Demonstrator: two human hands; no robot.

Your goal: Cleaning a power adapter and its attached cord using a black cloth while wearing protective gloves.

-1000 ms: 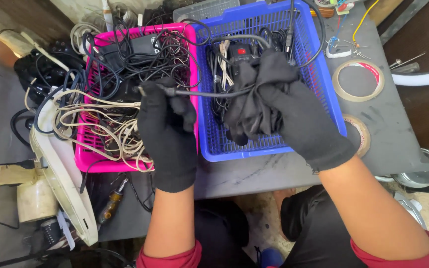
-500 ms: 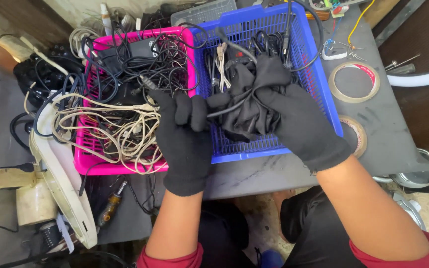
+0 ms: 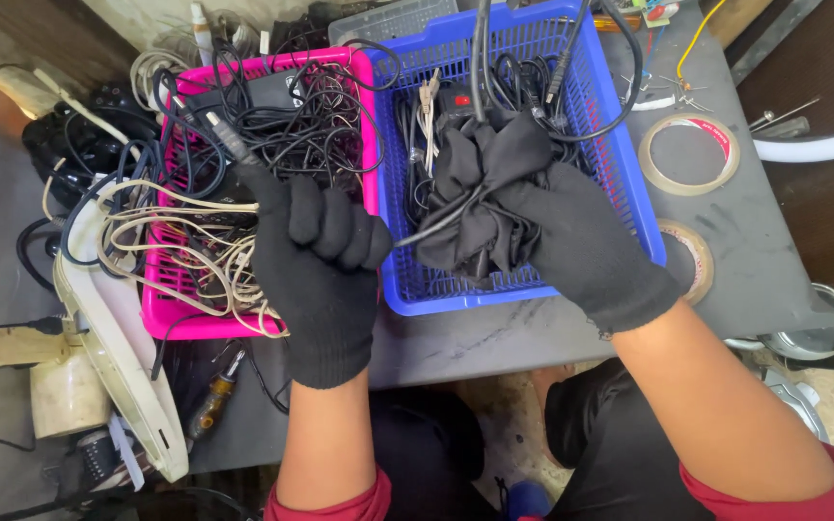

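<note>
over the gap between two baskets, the gloved left hand has its fingers curled shut around a thin black cable that runs taut to the right hand. that hand's fingers are closed on a bunched black cloth wrapped about the cable, held above the blue basket. more dark cords lie in the blue basket; the pink basket just beside it is heaped with black and cream wires. both stand on a grey desk, scuffed and marked, with two tape rolls near the blue basket's right side and loose screws further back. a cream plastic casing leans off the desk's left edge, with a screwdriver near it. rough, dusty floor shows beneath.
</note>
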